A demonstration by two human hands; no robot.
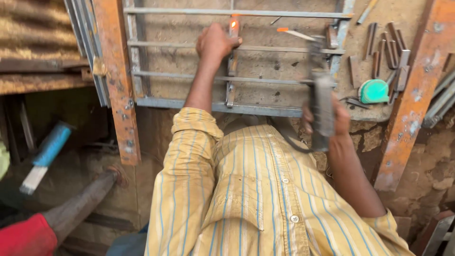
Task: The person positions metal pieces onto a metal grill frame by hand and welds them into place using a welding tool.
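While the left hand point(215, 43) clasps a flat upright bar point(231, 71) of the grey metal grille point(237, 108), the right hand point(332, 118) grips an electrode holder point(321, 102).

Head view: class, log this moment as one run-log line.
left hand: grips upright bar on metal grille | right hand: holds electrode holder | tape measure: beside grille
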